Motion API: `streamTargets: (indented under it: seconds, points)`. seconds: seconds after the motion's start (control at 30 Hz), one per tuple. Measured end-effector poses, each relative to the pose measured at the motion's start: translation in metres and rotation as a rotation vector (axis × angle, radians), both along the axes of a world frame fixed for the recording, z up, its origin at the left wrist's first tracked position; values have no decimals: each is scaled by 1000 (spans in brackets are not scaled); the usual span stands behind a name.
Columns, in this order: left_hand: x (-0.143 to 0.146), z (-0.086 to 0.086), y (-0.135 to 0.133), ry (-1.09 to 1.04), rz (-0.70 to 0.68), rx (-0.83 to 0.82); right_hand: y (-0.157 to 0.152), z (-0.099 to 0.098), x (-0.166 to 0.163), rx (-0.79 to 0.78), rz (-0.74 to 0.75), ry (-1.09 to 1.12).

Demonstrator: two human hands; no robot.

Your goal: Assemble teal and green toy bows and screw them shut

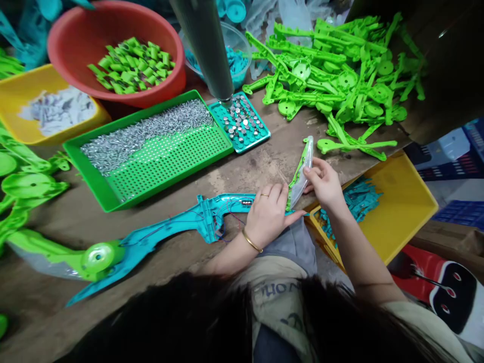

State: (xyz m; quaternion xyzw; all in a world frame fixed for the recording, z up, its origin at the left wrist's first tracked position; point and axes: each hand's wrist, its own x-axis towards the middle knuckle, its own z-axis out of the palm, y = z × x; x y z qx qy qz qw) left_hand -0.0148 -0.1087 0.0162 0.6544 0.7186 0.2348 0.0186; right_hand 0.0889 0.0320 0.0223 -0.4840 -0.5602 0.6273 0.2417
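Note:
A long blue plastic toy shell [166, 225] lies open side up on the table, with thin wires and a small metal part in it. My left hand [266, 214] is closed over its right end, fingers bent together; what lies under the palm is hidden. My right hand [324, 182] pinches a translucent curved plastic piece [301, 182] with a green plastic strip [298, 171] along its left side. The lower end of this piece meets my left fingers. At the shell's left end sits a green part with a round hub [99, 257], joined to another translucent piece.
Behind stand a green tray of screws [170, 161], a teal tray of small metal discs [245, 123], a red bowl [117, 96] and a dark vertical post [206, 50]. Green parts [340, 80] are heaped at back right. A yellow bin [401, 206] holds blue pieces.

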Motion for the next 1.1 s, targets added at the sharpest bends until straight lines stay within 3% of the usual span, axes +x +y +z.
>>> streamTargets:
  seconds: [0.1,0.2,0.27,0.37,0.47,0.53,0.63,0.83,1.1]
  points:
    - [0,0,0,-26,10,6,6,5,3,-109,15,40]
    - [0,-1,0,-16,18,-2,24,8,12,-7,23,8]
    - [0,-1,0,-2,21,-6,43,10,17,209,13,-98]
    - [0,-1,0,-11,24,-8,66,13,22,664,-9,-354]
    - [0,3,1,-59,30,-38,54,19,22,1051,13,-494]
    - [0,7,2,-84,38,-81,30,21,22,1043,190,-417]
    - [2,14,5,-91,61,-142,-3,13,23,839,436,-289]
    - [5,21,20,-80,117,-223,-11,-5,25,865,403,-298]
    - [3,8,25,-75,81,-115,-11,-8,18,890,373,-290]
